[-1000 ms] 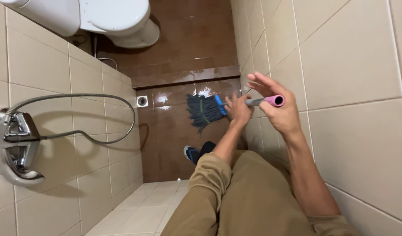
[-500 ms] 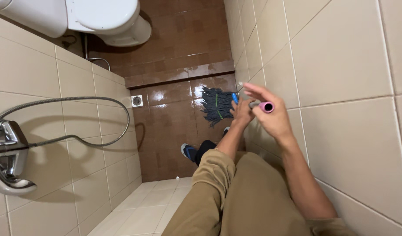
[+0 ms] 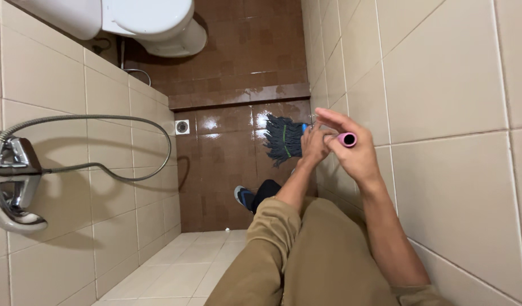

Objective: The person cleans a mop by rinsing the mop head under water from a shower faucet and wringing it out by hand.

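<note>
Nearest to my view: one tan trouser leg [image 3: 323, 255] fills the lower middle, with both bare forearms reaching forward over it. Right hand [image 3: 351, 150]: wrapped loosely around the top of one mop handle [image 3: 346, 139], whose pink end cap shows past the thumb side; the forefinger lies stretched out above the grip. Left hand [image 3: 313, 144]: just beyond the right one and lower on the same handle, fingers curled about the shaft, which they mostly hide. Below the hands, one foot in a blue sandal [image 3: 245, 196] stands on the brown floor tiles [image 3: 227, 164]. Farther on, one dark mop head [image 3: 284, 137] with green strands and a blue collar rests on the wet, shining floor, close beside the right-hand wall [image 3: 442, 79]. One small square floor drain [image 3: 182, 127] sits near the foot of the left wall. On that wall, near my left edge, one chrome tap [image 3: 14, 181] with one metal hose [image 3: 102, 141] looping from it. Farthest: one raised step, then one white toilet [image 3: 142, 20].
</note>
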